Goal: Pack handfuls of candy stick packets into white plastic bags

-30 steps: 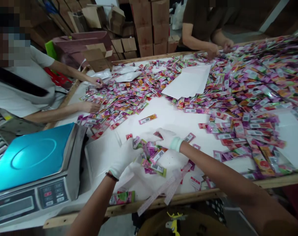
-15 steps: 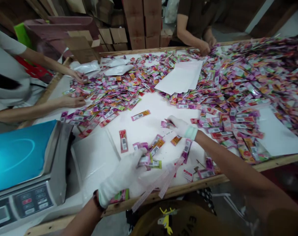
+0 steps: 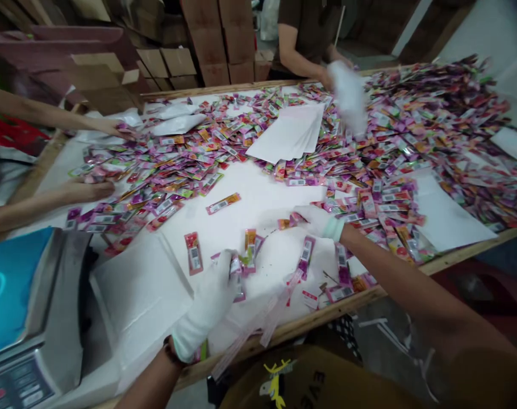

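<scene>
Near the front edge of the white-topped bench [image 3: 261, 190], the left gloved hand [image 3: 216, 292] has its fingers closed on purple barcoded sachets [image 3: 237, 276], just right of a loose red sachet [image 3: 193, 253]. Farther and to the right, the right gloved hand [image 3: 313, 220] pinches orange-and-pink sachets [image 3: 289, 221] between its fingers. A digital scale [image 3: 56, 335] stands at the near left beside a flat white plastic bag [image 3: 143, 295], while heaped stick sachets [image 3: 412, 130] spread across the far and right areas.
</scene>
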`<state>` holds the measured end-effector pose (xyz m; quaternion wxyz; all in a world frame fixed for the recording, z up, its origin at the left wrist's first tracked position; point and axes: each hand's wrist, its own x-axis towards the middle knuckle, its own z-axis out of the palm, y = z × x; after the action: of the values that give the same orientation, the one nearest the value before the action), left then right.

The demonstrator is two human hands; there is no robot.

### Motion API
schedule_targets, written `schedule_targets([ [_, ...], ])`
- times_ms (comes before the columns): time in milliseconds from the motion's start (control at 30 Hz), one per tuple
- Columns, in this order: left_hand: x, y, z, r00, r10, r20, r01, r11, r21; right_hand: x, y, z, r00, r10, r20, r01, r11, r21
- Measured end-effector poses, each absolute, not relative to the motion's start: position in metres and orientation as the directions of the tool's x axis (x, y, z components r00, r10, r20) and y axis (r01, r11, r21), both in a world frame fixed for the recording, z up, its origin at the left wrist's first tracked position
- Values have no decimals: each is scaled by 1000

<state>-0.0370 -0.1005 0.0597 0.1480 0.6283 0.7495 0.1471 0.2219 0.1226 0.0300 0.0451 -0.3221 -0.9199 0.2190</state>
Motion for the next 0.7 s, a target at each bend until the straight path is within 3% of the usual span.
schedule_targets([
  [100, -21, -80, 62, -220, 974, -51, 869, 219, 443, 233, 122, 36, -775, 630, -48, 532, 611, -586],
  [200, -9, -56, 62, -237, 965, -113, 850, 262, 457, 246, 116, 41, -772, 633, -60, 526, 583, -619],
  [533, -26, -23, 34, -276, 936, -219, 862, 342, 374, 306, 117, 36, -577, 806, -133, 742, 450, -496],
  [700, -28, -22, 40, -286, 922, -262, 854, 369, 368, 308, 152, 33, -258, 961, -95, 907, 207, -367],
])
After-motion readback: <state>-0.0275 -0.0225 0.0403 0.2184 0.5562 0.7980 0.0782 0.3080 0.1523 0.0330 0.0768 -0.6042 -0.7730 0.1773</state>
